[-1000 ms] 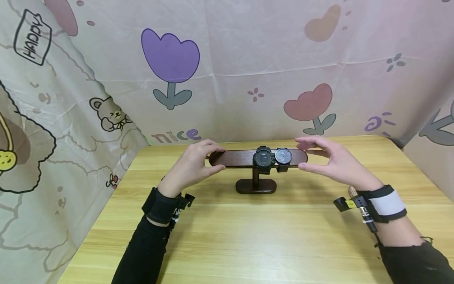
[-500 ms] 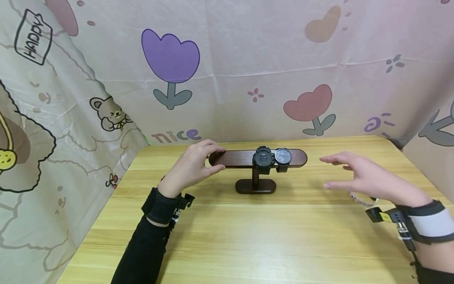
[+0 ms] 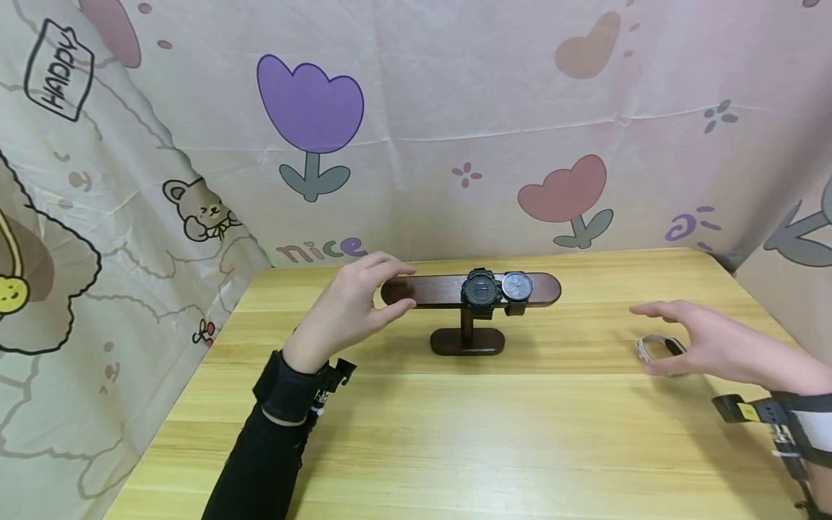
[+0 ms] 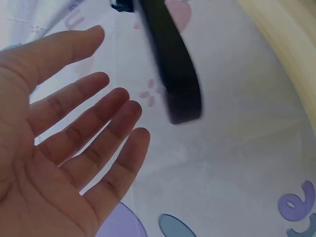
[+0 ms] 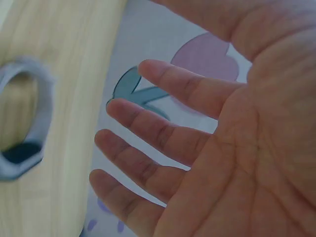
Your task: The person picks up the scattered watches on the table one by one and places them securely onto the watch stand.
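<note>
In the head view a dark brown wooden watch stand (image 3: 434, 289) stands on the table, its bar level on a short post. A black chunky watch (image 3: 481, 290) and a silver-dialled watch (image 3: 517, 287) sit on the right half of that bar. My left hand (image 3: 347, 303) is around the bar's left end; the left wrist view shows its fingers (image 4: 91, 153) relaxed and apart from the bar (image 4: 173, 64). At the right, my right hand (image 3: 721, 343) hovers by a light-coloured band with a dark part (image 3: 643, 350), thumb partly in front of it. The right wrist view shows its palm holding nothing.
The pale wooden table (image 3: 481, 433) runs back to a patterned cloth (image 3: 416, 144) hung behind it. More patterned cloth (image 3: 84, 404) hangs along the left side. Both wrists wear black straps with small cameras (image 3: 741, 410).
My right hand has left the right end of the stand's bar and moved right and toward me, to the light band. My left hand has barely moved. Stand and watches stay put.
</note>
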{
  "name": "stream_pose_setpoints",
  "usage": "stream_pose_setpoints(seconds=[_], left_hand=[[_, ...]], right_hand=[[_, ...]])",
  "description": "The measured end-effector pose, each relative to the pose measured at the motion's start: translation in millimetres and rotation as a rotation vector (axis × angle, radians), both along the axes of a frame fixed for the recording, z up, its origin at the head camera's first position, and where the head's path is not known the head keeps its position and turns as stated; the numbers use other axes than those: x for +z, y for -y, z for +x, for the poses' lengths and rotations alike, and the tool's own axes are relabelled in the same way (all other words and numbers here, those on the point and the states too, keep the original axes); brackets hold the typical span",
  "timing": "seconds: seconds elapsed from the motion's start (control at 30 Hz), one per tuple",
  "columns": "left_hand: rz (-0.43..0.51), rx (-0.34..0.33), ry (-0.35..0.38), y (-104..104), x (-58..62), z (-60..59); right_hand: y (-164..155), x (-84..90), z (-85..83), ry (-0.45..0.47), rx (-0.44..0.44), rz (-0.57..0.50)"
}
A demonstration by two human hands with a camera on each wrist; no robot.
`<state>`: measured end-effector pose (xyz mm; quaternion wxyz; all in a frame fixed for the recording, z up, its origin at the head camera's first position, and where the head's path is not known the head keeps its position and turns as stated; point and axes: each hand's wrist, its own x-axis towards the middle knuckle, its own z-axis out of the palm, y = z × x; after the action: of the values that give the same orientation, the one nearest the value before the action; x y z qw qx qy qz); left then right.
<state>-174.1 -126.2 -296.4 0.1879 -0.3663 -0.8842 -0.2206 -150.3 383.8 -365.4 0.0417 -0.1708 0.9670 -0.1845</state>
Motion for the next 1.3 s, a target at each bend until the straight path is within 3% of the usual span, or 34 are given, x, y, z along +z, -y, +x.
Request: stream_pose_setpoints(seconds=[0.23, 0.47, 0.67, 1.3], left_hand=[[0.030, -0.078, -0.051, -10, 8.6, 16.8], [0.026, -0.144, -0.092, -15, 11.9, 26.4], [0.018, -0.158, -0.087, -17, 11.7, 27.8], [0.004, -0.185, -0.079, -18, 9.3, 26.6]], right_hand=[[-19, -12.7, 1.3, 0.040, -0.015, 0.044], [-27, -21.8, -1.5, 0.046, -0.003, 0.064], [-31, -30.2, -4.6, 0.067, 0.009, 0.043], [-27, -35.3, -9.2, -0.007, 0.016, 0.121]])
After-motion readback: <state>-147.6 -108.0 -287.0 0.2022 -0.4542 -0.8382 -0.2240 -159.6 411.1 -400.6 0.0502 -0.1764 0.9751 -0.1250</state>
